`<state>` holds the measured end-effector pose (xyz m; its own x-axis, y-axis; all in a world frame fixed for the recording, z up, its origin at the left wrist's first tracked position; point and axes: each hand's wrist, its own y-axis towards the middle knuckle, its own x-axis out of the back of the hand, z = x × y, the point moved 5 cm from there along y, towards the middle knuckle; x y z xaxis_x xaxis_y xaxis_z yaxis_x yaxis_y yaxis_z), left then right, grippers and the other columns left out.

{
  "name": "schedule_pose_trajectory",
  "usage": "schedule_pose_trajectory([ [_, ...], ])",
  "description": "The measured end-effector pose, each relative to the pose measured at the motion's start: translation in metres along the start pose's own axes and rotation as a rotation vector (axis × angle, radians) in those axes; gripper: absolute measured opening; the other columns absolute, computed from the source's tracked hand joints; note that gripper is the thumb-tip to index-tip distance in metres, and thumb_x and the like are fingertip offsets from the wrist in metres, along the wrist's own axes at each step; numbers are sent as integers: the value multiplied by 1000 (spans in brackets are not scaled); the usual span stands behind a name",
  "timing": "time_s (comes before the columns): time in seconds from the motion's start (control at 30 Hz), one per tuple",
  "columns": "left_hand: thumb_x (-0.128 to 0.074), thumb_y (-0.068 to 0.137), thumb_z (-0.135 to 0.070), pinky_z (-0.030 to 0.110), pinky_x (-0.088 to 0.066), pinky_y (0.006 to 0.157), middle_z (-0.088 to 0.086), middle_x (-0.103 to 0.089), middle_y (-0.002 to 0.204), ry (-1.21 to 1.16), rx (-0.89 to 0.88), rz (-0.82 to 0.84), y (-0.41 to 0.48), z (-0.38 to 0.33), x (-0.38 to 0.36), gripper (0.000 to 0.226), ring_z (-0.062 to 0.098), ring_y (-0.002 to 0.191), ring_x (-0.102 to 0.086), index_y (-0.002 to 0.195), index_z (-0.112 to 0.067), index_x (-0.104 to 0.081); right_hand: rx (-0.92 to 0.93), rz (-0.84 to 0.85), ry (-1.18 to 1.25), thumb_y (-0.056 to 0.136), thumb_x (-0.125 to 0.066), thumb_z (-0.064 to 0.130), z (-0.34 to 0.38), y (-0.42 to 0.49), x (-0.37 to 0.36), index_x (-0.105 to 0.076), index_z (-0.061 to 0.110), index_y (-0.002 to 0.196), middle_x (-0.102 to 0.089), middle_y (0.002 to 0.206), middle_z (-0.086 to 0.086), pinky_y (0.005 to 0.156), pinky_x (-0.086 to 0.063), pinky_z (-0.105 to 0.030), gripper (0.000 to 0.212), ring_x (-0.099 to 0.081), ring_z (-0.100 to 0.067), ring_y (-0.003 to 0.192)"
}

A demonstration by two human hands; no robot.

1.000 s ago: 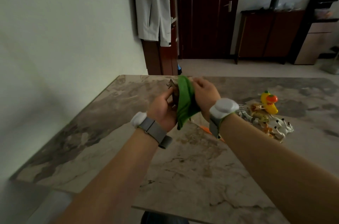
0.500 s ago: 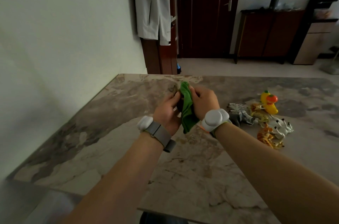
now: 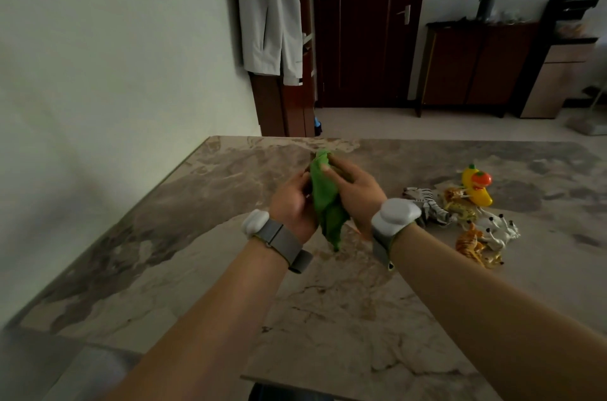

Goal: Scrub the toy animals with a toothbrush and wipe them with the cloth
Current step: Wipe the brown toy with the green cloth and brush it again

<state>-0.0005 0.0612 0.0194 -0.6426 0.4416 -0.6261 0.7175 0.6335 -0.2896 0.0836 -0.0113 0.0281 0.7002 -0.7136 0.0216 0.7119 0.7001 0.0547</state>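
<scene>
Head view looks down on both hands raised just above the counter (image 3: 328, 318), meeting around a bunched green cloth (image 3: 323, 200). The left hand (image 3: 294, 203) curls against the cloth's left side. The right hand (image 3: 356, 195) closes on it from the other side, with its fingers (image 3: 343, 172) wrapped over the top and the thumb pressed into the fabric. Holding the bundle in the air between two opposed hands probably lets one hand brace while the other rubs, so this looks like the wiping step. Whatever toy sits inside is fully hidden by the folds, so which hand holds it cannot be told. The cloth's loose tail hangs down between the wrists, clear of the counter. The other toy animals (image 3: 460, 213) lie in a tight heap on the counter to the right, within easy reach of the right hand: a zebra (image 3: 427, 203), a tiger (image 3: 471, 244), a white spotted figure (image 3: 499, 229) and a yellow toy (image 3: 476, 187) at the far edge. An orange sliver (image 3: 357, 229) beneath the right wrist may be the toothbrush, but too little shows.
</scene>
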Motion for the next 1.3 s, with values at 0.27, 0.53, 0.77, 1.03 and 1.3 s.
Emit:
schedule_pose_trajectory([
  [0.27, -32, 107, -14, 41, -45, 95, 17, -54, 137, 113, -13, 15, -6, 1, 0, 36, 35, 130, -50, 136, -4, -51, 206, -193, -186, 91, -70, 39, 12, -7, -1, -71, 18, 120, -71, 94, 14, 69, -51, -7, 36, -64, 5, 83],
  [0.53, -29, 108, -29, 53, -40, 108, 17, -52, 142, 82, 3, 76, -5, 10, 2, 45, 37, 129, -50, 145, -8, -43, 162, -246, -235, 89, -68, 48, 9, -4, 3, -80, 21, 94, -73, 75, 7, 57, -50, -16, 30, -67, -7, 70],
  [0.77, -45, 104, -11, 43, -60, 79, 19, -65, 126, 84, -127, 197, -9, 16, 6, 31, 37, 109, -65, 132, -11, -58, 112, -256, -178, 98, -60, 37, 10, -5, 9, -55, 14, 57, -46, 47, 7, 42, -34, -16, 47, -37, -3, 40],
  [1.03, -57, 99, -36, 44, -53, 87, 8, -68, 112, 204, -188, -23, 11, -8, 32, 29, 28, 105, -59, 116, -15, -68, 61, -300, -152, 102, -53, 40, 13, -5, 23, -42, 16, 58, -36, 47, 7, 40, -29, -17, 50, -30, -3, 38],
  [1.3, -58, 99, -26, 30, -57, 60, 6, -67, 96, 245, -273, -149, 18, -19, 57, 38, 19, 77, -65, 131, -6, -56, 130, -168, -111, 100, -59, 31, 22, -12, -15, -70, 27, 114, -66, 86, 18, 58, -47, -4, 19, -62, 3, 77],
])
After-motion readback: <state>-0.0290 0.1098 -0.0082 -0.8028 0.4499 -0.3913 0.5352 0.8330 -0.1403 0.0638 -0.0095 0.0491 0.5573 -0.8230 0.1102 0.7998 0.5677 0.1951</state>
